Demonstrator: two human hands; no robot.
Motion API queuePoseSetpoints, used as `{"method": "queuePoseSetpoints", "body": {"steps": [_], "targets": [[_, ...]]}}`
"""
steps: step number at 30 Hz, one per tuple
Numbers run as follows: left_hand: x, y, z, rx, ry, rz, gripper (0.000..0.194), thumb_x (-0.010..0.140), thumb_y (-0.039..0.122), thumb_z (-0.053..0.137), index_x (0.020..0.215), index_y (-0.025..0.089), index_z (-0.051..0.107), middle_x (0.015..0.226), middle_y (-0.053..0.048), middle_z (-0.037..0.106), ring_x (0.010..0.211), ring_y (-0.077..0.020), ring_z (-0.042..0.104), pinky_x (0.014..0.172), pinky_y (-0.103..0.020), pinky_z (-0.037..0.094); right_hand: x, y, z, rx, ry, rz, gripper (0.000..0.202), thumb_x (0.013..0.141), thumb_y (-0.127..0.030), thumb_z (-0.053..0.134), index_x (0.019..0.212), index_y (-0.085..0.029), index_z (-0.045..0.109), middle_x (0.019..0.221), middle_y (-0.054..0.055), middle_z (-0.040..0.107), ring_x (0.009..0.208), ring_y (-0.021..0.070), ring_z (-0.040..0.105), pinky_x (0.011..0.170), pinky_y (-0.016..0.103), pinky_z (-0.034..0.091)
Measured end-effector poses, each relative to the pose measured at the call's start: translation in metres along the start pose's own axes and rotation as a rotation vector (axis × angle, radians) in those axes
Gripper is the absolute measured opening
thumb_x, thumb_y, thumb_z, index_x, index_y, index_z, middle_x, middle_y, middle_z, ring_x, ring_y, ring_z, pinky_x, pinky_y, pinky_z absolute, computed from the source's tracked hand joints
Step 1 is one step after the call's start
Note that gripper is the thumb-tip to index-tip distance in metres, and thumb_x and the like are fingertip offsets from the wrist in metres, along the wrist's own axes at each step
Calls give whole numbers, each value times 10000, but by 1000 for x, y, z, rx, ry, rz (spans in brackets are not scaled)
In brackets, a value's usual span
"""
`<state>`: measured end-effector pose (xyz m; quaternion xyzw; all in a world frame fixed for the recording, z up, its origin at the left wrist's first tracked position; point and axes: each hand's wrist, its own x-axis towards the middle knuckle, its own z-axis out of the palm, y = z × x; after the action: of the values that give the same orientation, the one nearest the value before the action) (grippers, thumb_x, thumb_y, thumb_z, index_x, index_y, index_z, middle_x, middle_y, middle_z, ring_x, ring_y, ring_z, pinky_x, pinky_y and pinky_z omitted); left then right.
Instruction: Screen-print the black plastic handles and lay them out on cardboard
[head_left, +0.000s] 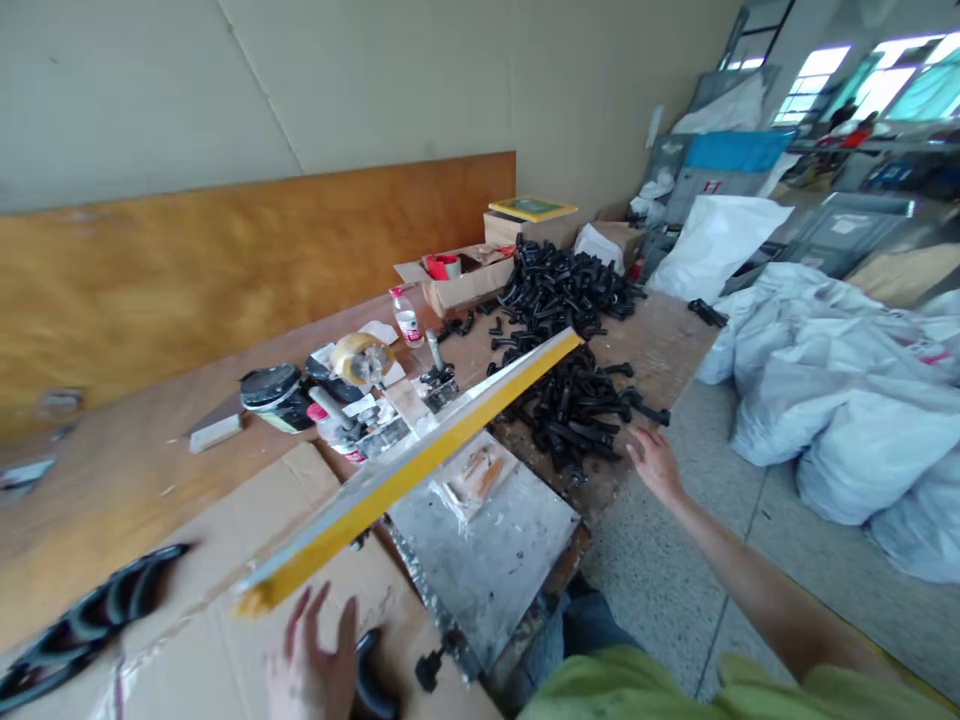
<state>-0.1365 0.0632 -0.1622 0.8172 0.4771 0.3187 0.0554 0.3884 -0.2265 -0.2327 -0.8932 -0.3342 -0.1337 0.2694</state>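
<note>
While the right hand [657, 462] gapes beside black parts [574, 410], the left hand [313, 665] spreads wide; a curved piece [370, 684] lies near.

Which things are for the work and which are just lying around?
Probably for the work:
black parts by the right hand
curved black piece beside the left hand
flat grey plate

Probably just lying about:
bottle near the open carton
white sacks

2 obstacles, the long yellow bar [435, 453] and heaped black parts [570, 290], block low passage across the surface [664, 330]; bare cardboard [202, 580] leaves room beside the bar's near end.
</note>
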Motion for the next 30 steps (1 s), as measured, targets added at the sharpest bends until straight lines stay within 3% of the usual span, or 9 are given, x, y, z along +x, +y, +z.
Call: {"method": "queuePoseSetpoints", "body": {"steps": [3, 5, 7, 10, 14, 20, 24, 28, 30], "targets": [[6, 154, 54, -117, -101, 255, 390, 866, 349, 556, 1232, 216, 564, 1307, -142, 566, 1204, -306, 538, 979, -501, 472, 35, 76, 14, -132, -21, 40, 448, 824, -281, 476, 1219, -109, 596, 1237, 202, 582, 1188, 336, 494, 1018, 501, 375], [8, 242, 92, -169, -261, 406, 402, 882, 274, 537, 1281, 226, 544, 1407, -124, 494, 1329, -284, 429, 1044, -488, 430, 62, 112, 23, -161, -84, 30, 399, 788, -259, 503, 1131, -99, 629, 1169, 210, 601, 1163, 337, 503, 1016, 490, 366], [10, 309, 126, -134, -453, 495, 486, 854, 266, 576, 1335, 263, 516, 1488, -98, 411, 1391, -300, 340, 1086, -533, 374, 83, 134, 32, -138, -155, 33, 270, 766, -245, 512, 962, -134, 661, 1041, 191, 633, 1099, 324, 536, 999, 475, 372], [13, 370, 168, -12, -690, 545, 649, 794, 337, 650, 1407, 335, 439, 1568, -72, 279, 1429, -344, 245, 1098, -653, 265, 96, 139, 46, 7, -125, 52, 166, 784, -288, 505, 834, -178, 619, 1035, 178, 631, 1088, 310, 542, 991, 478, 374], [20, 399, 211, 185, -848, 490, 863, 727, 393, 709, 1480, 393, 286, 1619, -68, 75, 1456, -402, 93, 1007, -769, 238, 80, 99, 72, 266, 11, 48, 280, 850, -453, 499, 873, -180, 556, 1387, 218, 447, 1292, 324, 400, 1030, 500, 349], [46, 397, 251, 400, -854, 415, 958, 754, 167, 658, 1497, 452, 125, 1622, -33, -36, 1461, -390, -59, 937, -714, 378, 73, 26, 108, 344, 9, 142, 353, 903, -509, 435, 876, -169, 529, 1534, 226, 246, 1388, 347, 240, 1079, 548, 265], [78, 378, 259, 358, -815, 349, 1032, 671, 241, 769, 1508, 395, 187, 1623, -74, -23, 1437, -455, -84, 911, -654, 443, 106, -14, 120, 399, -124, 129, 295, 913, -429, 436, 946, -159, 549, 1522, 225, 274, 1373, 322, 286, 1075, 522, 282], [111, 360, 256, 321, -815, 261, 1009, 666, 252, 786, 1503, 369, 234, 1618, -105, 62, 1450, -431, -53, 917, -599, 472, 144, -51, 121, 394, -274, 153, 249, 846, -333, 545, 956, -123, 621, 1523, 233, 243, 1368, 334, 323, 1079, 466, 296], [119, 355, 250, 255, -812, 253, 975, 669, 261, 788, 1492, 348, 273, 1612, -115, 106, 1459, -408, 7, 929, -580, 478, 157, -56, 113, 390, -338, 190, 231, 769, -330, 637, 880, -130, 670, 1484, 220, 319, 1334, 361, 368, 1066, 467, 315]]}}
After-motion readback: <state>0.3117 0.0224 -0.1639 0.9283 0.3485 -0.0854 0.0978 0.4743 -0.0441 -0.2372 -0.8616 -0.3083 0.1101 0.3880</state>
